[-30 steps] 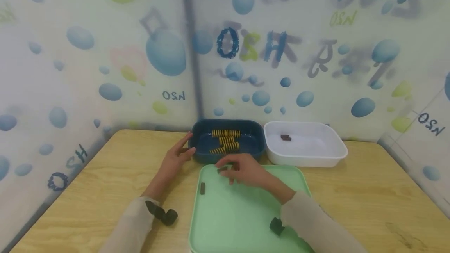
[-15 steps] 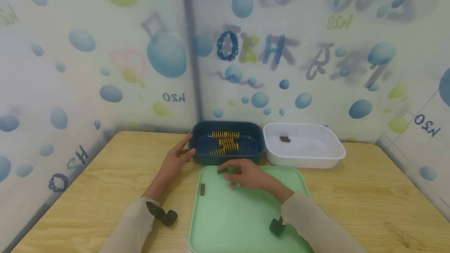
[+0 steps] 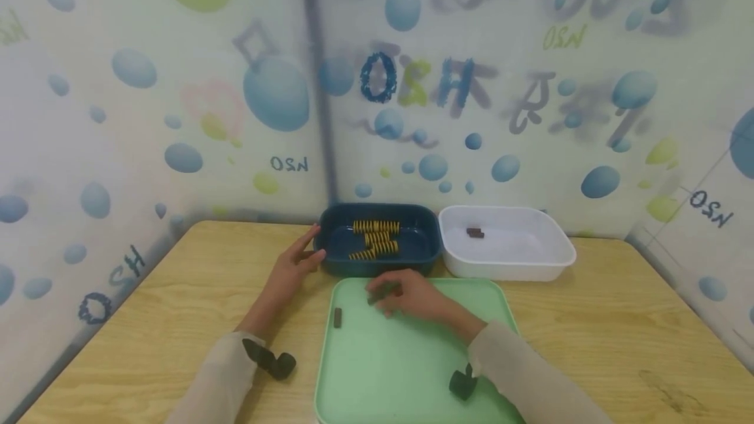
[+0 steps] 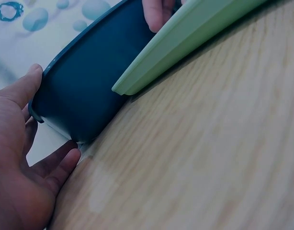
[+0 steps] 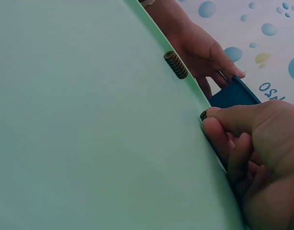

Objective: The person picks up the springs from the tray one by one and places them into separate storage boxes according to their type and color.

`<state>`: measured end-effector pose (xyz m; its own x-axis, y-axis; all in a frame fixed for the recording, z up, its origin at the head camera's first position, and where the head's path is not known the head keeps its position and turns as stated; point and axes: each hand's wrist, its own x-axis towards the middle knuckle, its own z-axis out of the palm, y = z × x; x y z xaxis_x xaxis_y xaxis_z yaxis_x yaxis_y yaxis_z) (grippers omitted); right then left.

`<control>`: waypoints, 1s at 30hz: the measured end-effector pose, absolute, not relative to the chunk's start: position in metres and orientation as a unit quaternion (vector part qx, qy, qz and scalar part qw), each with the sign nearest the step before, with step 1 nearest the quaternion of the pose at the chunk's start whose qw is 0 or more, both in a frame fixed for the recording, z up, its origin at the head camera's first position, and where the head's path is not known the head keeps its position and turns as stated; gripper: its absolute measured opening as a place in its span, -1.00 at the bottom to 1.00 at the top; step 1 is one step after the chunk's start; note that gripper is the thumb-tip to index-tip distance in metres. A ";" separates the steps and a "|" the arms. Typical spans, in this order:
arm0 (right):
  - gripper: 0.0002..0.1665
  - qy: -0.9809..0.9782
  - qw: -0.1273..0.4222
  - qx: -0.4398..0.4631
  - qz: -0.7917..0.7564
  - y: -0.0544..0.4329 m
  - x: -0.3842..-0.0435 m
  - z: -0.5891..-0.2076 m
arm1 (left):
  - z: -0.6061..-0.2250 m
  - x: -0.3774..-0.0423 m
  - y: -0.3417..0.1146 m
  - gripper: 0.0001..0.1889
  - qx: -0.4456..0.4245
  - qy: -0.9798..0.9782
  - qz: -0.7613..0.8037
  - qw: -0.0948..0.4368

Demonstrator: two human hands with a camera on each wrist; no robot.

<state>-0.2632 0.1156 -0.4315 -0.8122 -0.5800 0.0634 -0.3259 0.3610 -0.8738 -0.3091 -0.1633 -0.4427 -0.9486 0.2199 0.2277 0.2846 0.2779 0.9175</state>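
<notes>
My right hand [image 3: 418, 296] pinches a small dark brown coil spring [image 3: 380, 293] between thumb and fingers over the far left part of a light green tray [image 3: 400, 365]. In the right wrist view only one end of this spring [image 5: 203, 115] shows at the fingertips, close to the tray's rim. Another brown spring [image 5: 175, 65] lies on the tray along its left edge. My left hand [image 3: 288, 273] touches the left end of a dark blue container [image 3: 383, 268], its fingers spread and fairly straight. Several yellow-and-black springs [image 3: 377, 227] lie inside that container.
A white container [image 3: 512, 271] stands right beside the blue one, with brown springs [image 3: 476, 233] lying in its left part. Both containers are at the back of the wooden table [image 3: 607, 332], just beyond the tray. A patterned wall [image 3: 471, 169] rises behind them.
My right hand has drawn slightly back and now holds the brown spring in its fingers; earlier that spring was near the tray's far left rim. The left hand stays at the blue container.
</notes>
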 end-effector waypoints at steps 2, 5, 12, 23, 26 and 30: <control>-0.67 0.814 0.124 -0.283 -0.491 0.115 -0.259 -0.423 | -0.435 -0.304 -0.162 -0.38 -0.158 -0.797 -0.582 0.024; -0.70 0.818 0.119 -0.289 -0.483 0.115 -0.260 -0.424 | -0.428 -0.301 -0.161 -0.38 -0.159 -0.794 -0.586 0.019; -0.72 0.826 0.130 -0.280 -0.471 0.118 -0.267 -0.439 | -0.445 -0.312 -0.164 -0.39 -0.157 -0.795 -0.586 0.030; -0.69 0.828 0.132 -0.241 -0.490 0.120 -0.255 -0.439 | -0.444 -0.311 -0.164 -0.39 -0.163 -0.794 -0.585 0.032; -0.70 0.829 0.127 -0.239 -0.490 0.121 -0.255 -0.440 | -0.445 -0.311 -0.164 -0.39 -0.160 -0.796 -0.583 0.029; -0.71 0.830 0.126 -0.247 -0.483 0.123 -0.255 -0.440 | -0.445 -0.310 -0.164 -0.38 -0.151 -0.801 -0.579 0.026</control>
<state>-0.2546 0.1226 -0.4400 -0.8462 -0.5320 0.0293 -0.2883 0.4109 -0.8649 -0.3103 -0.1637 -0.4455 -0.9529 0.2114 0.2174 0.2726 0.2831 0.9195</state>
